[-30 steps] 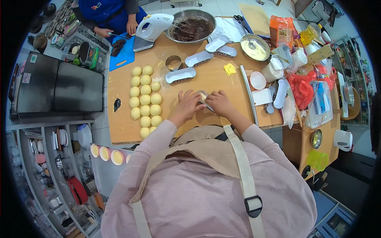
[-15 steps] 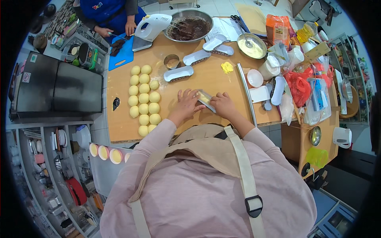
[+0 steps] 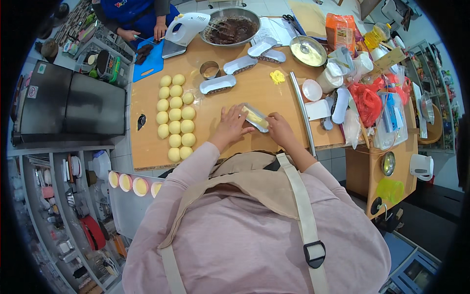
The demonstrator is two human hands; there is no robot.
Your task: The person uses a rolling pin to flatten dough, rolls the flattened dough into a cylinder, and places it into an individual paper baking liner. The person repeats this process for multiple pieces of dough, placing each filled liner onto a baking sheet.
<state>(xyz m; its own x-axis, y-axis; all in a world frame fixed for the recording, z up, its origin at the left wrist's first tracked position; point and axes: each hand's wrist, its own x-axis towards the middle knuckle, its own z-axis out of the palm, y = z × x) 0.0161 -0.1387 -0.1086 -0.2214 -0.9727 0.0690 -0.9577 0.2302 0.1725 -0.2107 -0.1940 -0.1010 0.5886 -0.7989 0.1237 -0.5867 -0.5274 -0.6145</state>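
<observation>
A small oblong paper loaf case (image 3: 262, 129) stands on the worktable in front of me, with a strip of pale yellow dough (image 3: 253, 116) lying in it. My left hand (image 3: 229, 126) rests along its left side, fingers spread and the tips touching the rim. At the right end, the fingers of my right hand (image 3: 280, 131) are bent round the case and grip it. To the left, pale dough balls (image 3: 175, 114) lie in rows. Empty paper loaf cases (image 3: 217, 85) and a metal ring cutter (image 3: 209, 69) sit beyond my hands.
Right of my hands lies a metal bar (image 3: 303, 112); a yellow lump (image 3: 277, 77) is behind it. Farther back are a hand mixer (image 3: 187, 28), a bowl of dark mixture (image 3: 232, 27) and a pan (image 3: 308, 51). Another person's hands (image 3: 160, 30) work over a blue board (image 3: 149, 63).
The loaf case has tilted toward me less and its dough shows more plainly; my right hand has shifted slightly right along its end. The other person's dark pieces look gathered together.
</observation>
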